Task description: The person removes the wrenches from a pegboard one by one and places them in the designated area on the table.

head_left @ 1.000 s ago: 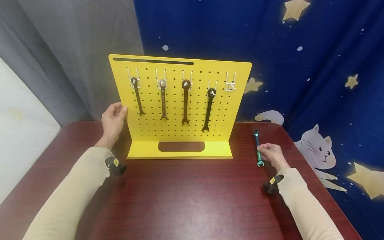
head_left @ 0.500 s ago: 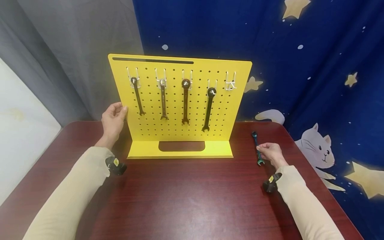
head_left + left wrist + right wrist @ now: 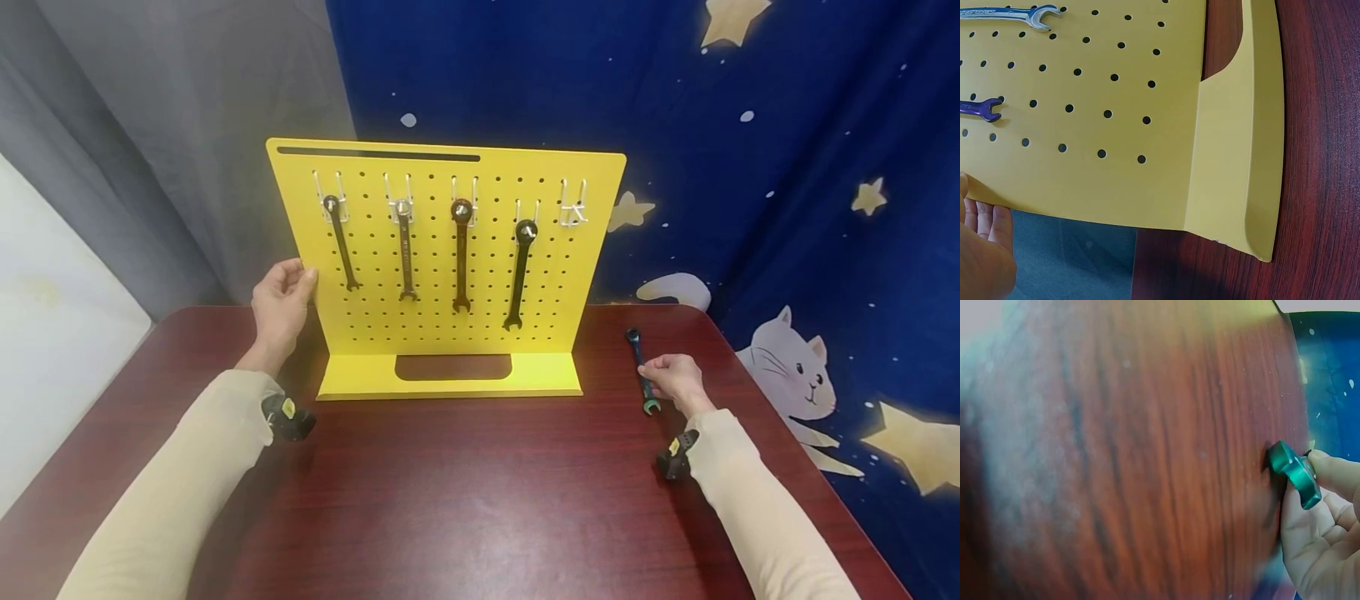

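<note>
A yellow pegboard [image 3: 442, 325] stands upright on its folded foot, and my left hand [image 3: 281, 304] pinches its left edge between thumb and fingers. Over at the right of the table, my right hand [image 3: 677, 382] holds a blue-green combination wrench [image 3: 647, 392] by the middle of its shaft. In the right wrist view the wrench's green open end [image 3: 1297, 475] points toward the camera, thumb on one side. Several wrenches hang by their ring ends from white hooks: a purple one [image 3: 342, 246], a silver one [image 3: 406, 250], a reddish-brown one [image 3: 461, 258] and a black one [image 3: 520, 279].
A white double hook [image 3: 573, 214] at the board's upper right carries no wrench. The dark red table [image 3: 465, 500] reaches the grey curtain [image 3: 195, 125] and the blue star-patterned curtain [image 3: 495, 75] behind. A white surface [image 3: 60, 333] lies at the left.
The wrench's ring end has swung slightly left and its color now looks darker; the right hand has shifted very little. My left hand keeps its place on the board's edge.
</note>
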The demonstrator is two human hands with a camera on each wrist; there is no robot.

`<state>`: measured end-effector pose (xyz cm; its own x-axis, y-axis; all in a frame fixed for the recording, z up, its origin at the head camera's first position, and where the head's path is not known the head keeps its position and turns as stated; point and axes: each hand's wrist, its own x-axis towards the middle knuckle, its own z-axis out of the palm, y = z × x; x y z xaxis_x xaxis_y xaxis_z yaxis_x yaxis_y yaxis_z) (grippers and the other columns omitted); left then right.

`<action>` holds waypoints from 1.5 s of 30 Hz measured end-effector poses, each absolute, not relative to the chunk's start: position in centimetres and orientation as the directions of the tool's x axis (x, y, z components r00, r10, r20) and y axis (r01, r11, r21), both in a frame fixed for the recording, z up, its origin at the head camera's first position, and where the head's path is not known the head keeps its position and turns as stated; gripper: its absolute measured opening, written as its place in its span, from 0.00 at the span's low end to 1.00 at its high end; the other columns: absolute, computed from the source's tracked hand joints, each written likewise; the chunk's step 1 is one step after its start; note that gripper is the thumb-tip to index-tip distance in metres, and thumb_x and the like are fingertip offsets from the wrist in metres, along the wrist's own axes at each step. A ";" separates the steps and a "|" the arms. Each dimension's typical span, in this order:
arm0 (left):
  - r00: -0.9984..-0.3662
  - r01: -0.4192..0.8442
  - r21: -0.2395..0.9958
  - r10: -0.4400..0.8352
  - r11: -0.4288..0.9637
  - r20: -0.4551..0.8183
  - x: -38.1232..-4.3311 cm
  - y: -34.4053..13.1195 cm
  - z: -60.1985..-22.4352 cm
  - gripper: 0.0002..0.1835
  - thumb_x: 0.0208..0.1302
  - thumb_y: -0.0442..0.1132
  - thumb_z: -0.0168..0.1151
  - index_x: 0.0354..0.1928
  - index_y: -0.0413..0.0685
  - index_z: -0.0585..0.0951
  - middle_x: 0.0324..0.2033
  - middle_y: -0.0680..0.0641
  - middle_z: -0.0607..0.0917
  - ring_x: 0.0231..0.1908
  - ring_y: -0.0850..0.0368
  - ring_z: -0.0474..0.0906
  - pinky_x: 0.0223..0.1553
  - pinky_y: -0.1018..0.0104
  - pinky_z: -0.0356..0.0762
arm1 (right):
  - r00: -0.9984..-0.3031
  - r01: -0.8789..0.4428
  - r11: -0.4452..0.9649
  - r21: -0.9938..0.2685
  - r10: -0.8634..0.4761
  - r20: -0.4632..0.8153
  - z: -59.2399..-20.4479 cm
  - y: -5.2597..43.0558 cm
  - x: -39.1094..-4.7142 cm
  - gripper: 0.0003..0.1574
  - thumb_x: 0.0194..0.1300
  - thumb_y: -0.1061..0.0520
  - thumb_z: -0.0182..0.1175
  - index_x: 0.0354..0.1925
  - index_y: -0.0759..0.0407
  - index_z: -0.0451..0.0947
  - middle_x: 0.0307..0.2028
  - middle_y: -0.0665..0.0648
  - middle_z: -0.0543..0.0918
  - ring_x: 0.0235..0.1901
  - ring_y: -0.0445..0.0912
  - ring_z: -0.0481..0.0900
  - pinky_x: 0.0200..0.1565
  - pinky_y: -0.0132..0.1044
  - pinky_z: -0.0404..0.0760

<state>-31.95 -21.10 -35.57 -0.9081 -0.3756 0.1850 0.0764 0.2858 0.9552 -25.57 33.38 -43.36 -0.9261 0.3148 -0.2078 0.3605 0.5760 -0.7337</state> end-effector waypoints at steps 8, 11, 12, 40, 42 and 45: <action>-0.906 0.077 0.956 -0.380 0.284 0.186 -32.0 -21.1 -35.6 0.21 0.65 0.49 0.57 0.56 0.47 0.75 0.47 0.52 0.78 0.46 0.65 0.74 0.49 0.73 0.73 | -0.926 0.357 0.601 -0.715 0.326 -0.188 -43.3 32.9 -25.6 0.16 0.64 0.57 0.60 0.41 0.71 0.77 0.27 0.56 0.78 0.22 0.40 0.74 0.24 0.27 0.78; -0.901 0.088 0.960 -0.388 0.267 0.191 -32.0 -21.1 -35.7 0.20 0.65 0.47 0.58 0.55 0.47 0.76 0.44 0.54 0.79 0.44 0.66 0.74 0.47 0.75 0.72 | -0.930 0.347 0.623 -0.701 0.323 -0.174 -43.2 32.8 -25.5 0.15 0.64 0.57 0.60 0.39 0.71 0.77 0.27 0.56 0.78 0.22 0.41 0.75 0.25 0.28 0.78; -0.900 0.094 0.959 -0.390 0.266 0.196 -32.0 -21.1 -35.7 0.19 0.65 0.47 0.58 0.54 0.47 0.76 0.43 0.55 0.79 0.43 0.67 0.74 0.46 0.76 0.72 | -0.931 0.344 0.631 -0.696 0.323 -0.168 -43.1 32.7 -25.5 0.15 0.64 0.57 0.60 0.39 0.71 0.78 0.26 0.56 0.78 0.22 0.41 0.75 0.25 0.28 0.78; -0.896 0.111 0.961 -0.393 0.253 0.207 -32.0 -21.2 -35.8 0.13 0.64 0.46 0.59 0.48 0.51 0.77 0.39 0.59 0.79 0.40 0.69 0.73 0.41 0.79 0.71 | -0.944 0.296 0.747 -0.595 0.325 -0.060 -43.0 32.2 -25.5 0.14 0.61 0.56 0.61 0.33 0.69 0.78 0.23 0.57 0.78 0.17 0.41 0.74 0.23 0.32 0.72; -0.896 0.113 0.961 -0.392 0.251 0.208 -32.0 -21.2 -35.8 0.13 0.64 0.46 0.59 0.48 0.51 0.77 0.38 0.60 0.78 0.39 0.69 0.73 0.40 0.79 0.71 | -0.942 0.297 0.745 -0.597 0.331 -0.055 -43.0 32.2 -25.5 0.14 0.60 0.56 0.62 0.33 0.69 0.78 0.25 0.58 0.78 0.17 0.41 0.75 0.23 0.31 0.73; -0.898 0.108 0.961 -0.389 0.255 0.204 -31.9 -21.2 -35.8 0.14 0.64 0.46 0.59 0.49 0.51 0.77 0.39 0.60 0.78 0.40 0.69 0.73 0.41 0.79 0.71 | -0.941 0.294 0.744 -0.600 0.334 -0.047 -43.1 32.2 -25.6 0.14 0.59 0.57 0.63 0.33 0.69 0.78 0.26 0.60 0.79 0.16 0.39 0.75 0.23 0.30 0.76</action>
<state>-31.95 -21.23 -35.81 -0.8982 -0.3893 0.2040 0.1078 0.2549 0.9610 -25.58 32.21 -43.05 -0.9414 0.3341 -0.0465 0.2936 0.7438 -0.6004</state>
